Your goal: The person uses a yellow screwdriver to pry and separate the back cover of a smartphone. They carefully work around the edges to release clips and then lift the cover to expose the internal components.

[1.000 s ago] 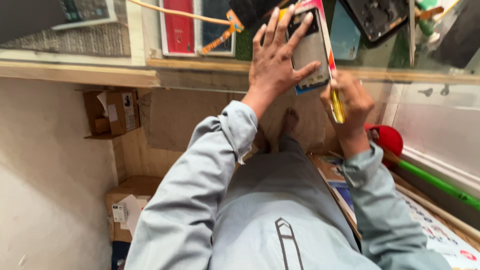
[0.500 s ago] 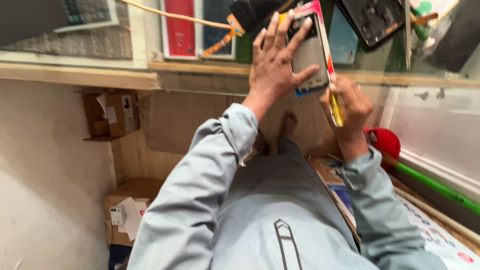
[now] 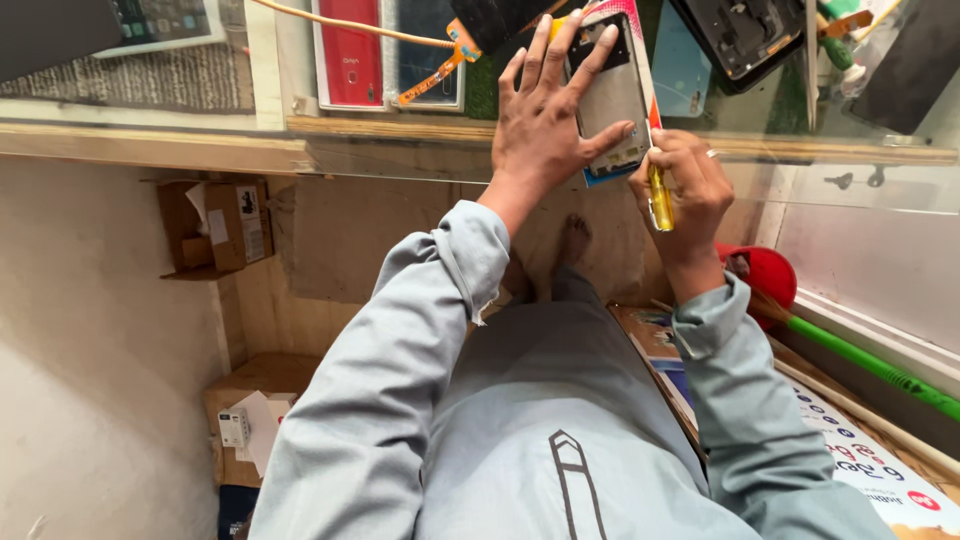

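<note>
My left hand (image 3: 545, 120) lies flat, fingers spread, on an opened phone body (image 3: 612, 95) that rests on a pink and white card on the glass counter (image 3: 200, 150). It presses the phone down from the left side. My right hand (image 3: 685, 190) is closed around a yellow-handled screwdriver (image 3: 660, 200), whose tip meets the phone's lower right edge. Both arms wear light grey sleeves.
On the counter lie a red box (image 3: 350, 50), an orange flex cable (image 3: 430, 75), a dark phone frame (image 3: 745, 35) and a light blue panel (image 3: 680, 65). Below are cardboard boxes (image 3: 225, 225), a red cap (image 3: 765, 270), a green pole (image 3: 870, 365) and my bare foot (image 3: 572, 240).
Nothing much: both hands stay on the phone and screwdriver, and the view has shifted very slightly.
</note>
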The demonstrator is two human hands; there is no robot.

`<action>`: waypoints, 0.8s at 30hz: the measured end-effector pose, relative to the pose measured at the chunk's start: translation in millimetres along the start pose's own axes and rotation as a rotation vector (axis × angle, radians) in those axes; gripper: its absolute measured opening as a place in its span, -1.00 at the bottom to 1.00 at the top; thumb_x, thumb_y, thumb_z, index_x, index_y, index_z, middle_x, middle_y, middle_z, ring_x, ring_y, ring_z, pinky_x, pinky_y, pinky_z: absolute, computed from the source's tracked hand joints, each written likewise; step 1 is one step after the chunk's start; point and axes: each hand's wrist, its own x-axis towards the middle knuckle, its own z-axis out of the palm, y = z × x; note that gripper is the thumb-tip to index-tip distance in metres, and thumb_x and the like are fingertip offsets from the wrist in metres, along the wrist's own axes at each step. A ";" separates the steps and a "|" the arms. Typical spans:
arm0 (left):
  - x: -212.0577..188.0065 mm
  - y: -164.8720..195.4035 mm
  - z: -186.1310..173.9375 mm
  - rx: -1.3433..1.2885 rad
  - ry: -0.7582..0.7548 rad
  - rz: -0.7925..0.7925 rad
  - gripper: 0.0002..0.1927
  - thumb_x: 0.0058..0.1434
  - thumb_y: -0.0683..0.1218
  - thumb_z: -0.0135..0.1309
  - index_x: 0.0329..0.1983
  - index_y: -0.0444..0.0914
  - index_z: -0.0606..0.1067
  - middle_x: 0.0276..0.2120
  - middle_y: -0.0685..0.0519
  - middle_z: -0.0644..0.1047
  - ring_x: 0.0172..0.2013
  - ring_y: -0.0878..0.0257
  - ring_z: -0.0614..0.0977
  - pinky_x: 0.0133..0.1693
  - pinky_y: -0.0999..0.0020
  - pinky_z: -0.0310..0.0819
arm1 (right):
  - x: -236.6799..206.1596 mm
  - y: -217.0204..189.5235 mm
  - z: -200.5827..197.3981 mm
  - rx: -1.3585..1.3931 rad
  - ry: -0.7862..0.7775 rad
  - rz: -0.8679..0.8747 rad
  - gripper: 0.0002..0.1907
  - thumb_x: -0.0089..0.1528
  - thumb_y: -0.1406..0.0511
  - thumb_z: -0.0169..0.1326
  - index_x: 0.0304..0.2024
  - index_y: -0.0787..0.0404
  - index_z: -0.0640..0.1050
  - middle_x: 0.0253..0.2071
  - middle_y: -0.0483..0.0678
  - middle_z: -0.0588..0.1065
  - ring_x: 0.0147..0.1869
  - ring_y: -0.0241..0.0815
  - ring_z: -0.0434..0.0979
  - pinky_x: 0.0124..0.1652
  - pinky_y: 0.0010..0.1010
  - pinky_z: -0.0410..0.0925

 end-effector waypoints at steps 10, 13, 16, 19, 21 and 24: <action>-1.2 -0.2 4.0 0.014 0.003 -0.002 -0.02 0.17 0.57 0.12 0.55 0.16 0.12 0.52 0.05 0.09 0.53 0.04 0.03 0.45 -0.01 -0.07 | 2.9 -1.1 -3.2 0.006 -0.026 0.005 -0.77 0.21 0.54 0.28 -0.16 0.31 0.51 -0.02 0.09 0.61 0.01 0.08 0.67 -0.02 -0.26 0.49; 0.5 0.0 2.1 0.012 -0.005 -0.014 -0.02 0.11 0.56 0.13 0.52 0.16 0.13 0.50 0.04 0.10 0.52 0.04 0.03 0.43 -0.01 -0.06 | 3.9 -2.0 -7.2 0.018 -0.043 0.032 -0.79 0.22 0.53 0.27 -0.18 0.29 0.50 -0.04 0.09 0.61 -0.04 0.06 0.66 -0.05 -0.25 0.48; -0.5 1.2 0.2 0.018 -0.042 -0.027 -0.02 0.12 0.55 0.14 0.52 0.16 0.14 0.51 0.06 0.10 0.52 0.04 0.03 0.44 -0.01 -0.06 | 4.4 -2.6 -9.6 0.029 -0.068 0.045 -0.78 0.21 0.51 0.28 -0.18 0.28 0.51 -0.05 0.10 0.61 -0.06 0.07 0.66 -0.06 -0.25 0.47; -0.1 1.0 -0.3 0.010 -0.051 -0.020 -0.03 0.15 0.54 0.15 0.54 0.16 0.13 0.51 0.06 0.09 0.53 0.04 0.03 0.44 0.00 -0.06 | 5.8 -2.0 -9.2 0.051 -0.063 0.025 -0.75 0.22 0.51 0.30 -0.14 0.30 0.49 -0.03 0.10 0.60 0.00 0.10 0.65 -0.02 -0.23 0.48; 1.4 0.5 0.0 0.010 -0.027 -0.016 -0.01 0.10 0.56 0.15 0.51 0.16 0.14 0.49 0.04 0.09 0.51 0.03 0.03 0.42 -0.01 -0.07 | 6.8 -1.9 -8.2 0.011 -0.050 0.011 -0.75 0.17 0.52 0.29 -0.17 0.30 0.50 -0.08 0.12 0.60 -0.06 0.10 0.64 -0.06 -0.22 0.47; 0.9 0.8 0.3 0.000 -0.021 -0.025 -0.02 0.10 0.55 0.14 0.51 0.17 0.14 0.50 0.06 0.09 0.52 0.04 0.03 0.43 0.00 -0.07 | 7.3 -3.2 -5.3 0.025 -0.024 0.005 -0.77 0.20 0.53 0.28 -0.18 0.26 0.51 -0.04 0.13 0.59 -0.02 0.08 0.66 -0.01 -0.21 0.50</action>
